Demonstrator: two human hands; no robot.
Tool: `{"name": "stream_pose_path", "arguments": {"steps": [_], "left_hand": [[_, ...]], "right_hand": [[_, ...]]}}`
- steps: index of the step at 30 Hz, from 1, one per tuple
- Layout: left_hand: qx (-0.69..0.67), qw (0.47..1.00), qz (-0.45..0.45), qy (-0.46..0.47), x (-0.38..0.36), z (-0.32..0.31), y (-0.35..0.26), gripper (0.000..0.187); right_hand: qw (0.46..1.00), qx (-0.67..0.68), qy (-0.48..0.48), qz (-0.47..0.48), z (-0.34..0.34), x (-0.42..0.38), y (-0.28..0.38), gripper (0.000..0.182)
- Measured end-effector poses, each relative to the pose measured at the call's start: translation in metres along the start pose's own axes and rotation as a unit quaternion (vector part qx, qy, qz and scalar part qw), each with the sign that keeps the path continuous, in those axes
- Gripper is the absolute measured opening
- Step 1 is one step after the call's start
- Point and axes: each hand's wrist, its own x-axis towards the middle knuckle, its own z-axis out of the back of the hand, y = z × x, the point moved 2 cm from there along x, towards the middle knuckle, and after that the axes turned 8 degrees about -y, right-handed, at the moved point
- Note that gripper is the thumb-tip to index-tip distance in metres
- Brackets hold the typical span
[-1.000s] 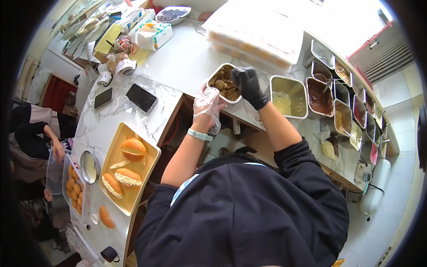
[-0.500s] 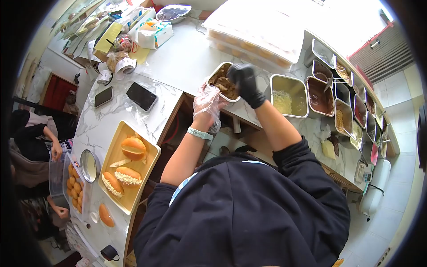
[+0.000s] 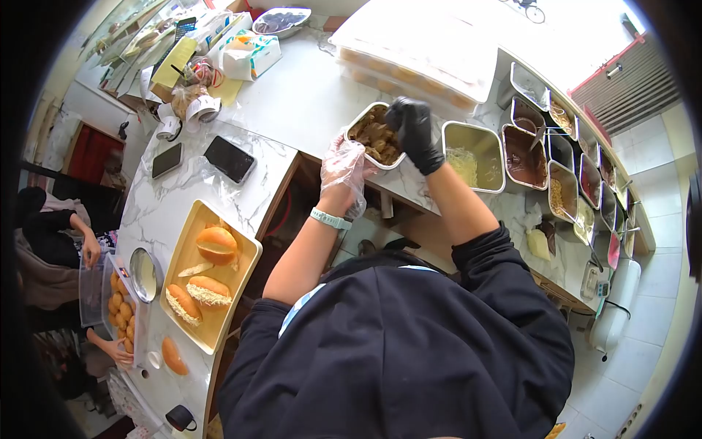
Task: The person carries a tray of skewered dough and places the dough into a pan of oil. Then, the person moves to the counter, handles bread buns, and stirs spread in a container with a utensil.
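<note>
My left hand (image 3: 342, 167), in a clear plastic glove, grips the near left side of a white-rimmed tub of brown filling (image 3: 375, 137). Over the tub's right edge is my right hand (image 3: 414, 130) in a black glove, its fingers curled into a fist. Whatever it may hold is hidden. The brown filling lies in lumpy, smeared chunks. Just right of my right hand stands a metal tub (image 3: 491, 156) with pale yellow shreds in it.
A tray (image 3: 246, 274) of filled buns (image 3: 210, 290) lies left, near two phones (image 3: 229, 159). Large lidded boxes (image 3: 417, 47) stand behind the tub. Topping containers (image 3: 524, 157) line the right. Another person's hand (image 3: 115, 351) is at a box of small buns (image 3: 121, 313).
My right hand has shifted slightly right, baring more of the filling. My left hand stays at the tub. At far left, the other person's lower hand has opened and reached to the bun box.
</note>
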Motion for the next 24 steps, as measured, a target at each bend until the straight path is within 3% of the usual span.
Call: {"name": "stream_pose_path", "arguments": {"steps": [1,2,3,5,7,8,12,15,16,19,20,23,24], "left_hand": [[-0.006,1.0,-0.003,0.007,0.002,0.001,0.0,0.051],[-0.011,1.0,-0.005,0.008,0.004,0.001,0.0,0.051],[-0.015,1.0,-0.003,0.007,0.005,0.002,0.001,0.052],[-0.017,1.0,0.001,0.008,0.003,0.002,0.002,0.053],[-0.012,1.0,-0.001,0.014,0.002,-0.001,-0.002,0.053],[0.022,0.999,0.013,-0.027,0.004,-0.004,-0.002,0.055],[-0.003,1.0,-0.002,-0.016,0.001,-0.002,-0.001,0.053],[-0.019,1.0,0.004,0.017,0.005,-0.001,0.0,0.053],[0.0,1.0,-0.013,0.015,0.001,-0.002,-0.002,0.049],[0.002,1.0,-0.01,0.002,0.002,-0.003,-0.001,0.053],[-0.006,1.0,-0.006,0.004,0.002,-0.001,-0.002,0.053],[0.003,1.0,0.006,-0.003,0.001,-0.001,-0.002,0.049],[0.006,1.0,-0.009,0.012,0.001,-0.002,-0.002,0.049]], "right_hand": [[1.0,-0.014,-0.022,0.007,0.0,0.012,0.018,0.043],[0.987,0.145,-0.026,-0.069,-0.002,0.017,0.037,0.041],[0.99,0.125,-0.008,-0.072,-0.002,0.017,0.05,0.041],[0.992,-0.084,0.006,0.091,-0.01,0.004,0.04,0.042],[0.996,-0.033,0.05,-0.059,-0.009,-0.018,0.01,0.045],[0.997,-0.02,0.037,-0.066,-0.004,-0.017,0.006,0.045],[0.999,-0.002,-0.017,-0.047,-0.008,-0.002,0.046,0.042],[0.992,-0.11,0.051,0.043,-0.003,-0.008,0.019,0.042],[0.993,-0.087,0.078,-0.016,-0.004,-0.015,0.016,0.043],[0.992,-0.112,0.038,-0.036,0.005,-0.01,0.02,0.04],[0.993,-0.07,0.016,-0.091,0.005,-0.007,0.031,0.041],[0.999,-0.015,0.023,-0.026,0.006,-0.004,0.037,0.039],[0.953,-0.233,0.062,0.181,-0.002,-0.005,0.037,0.037]]}}
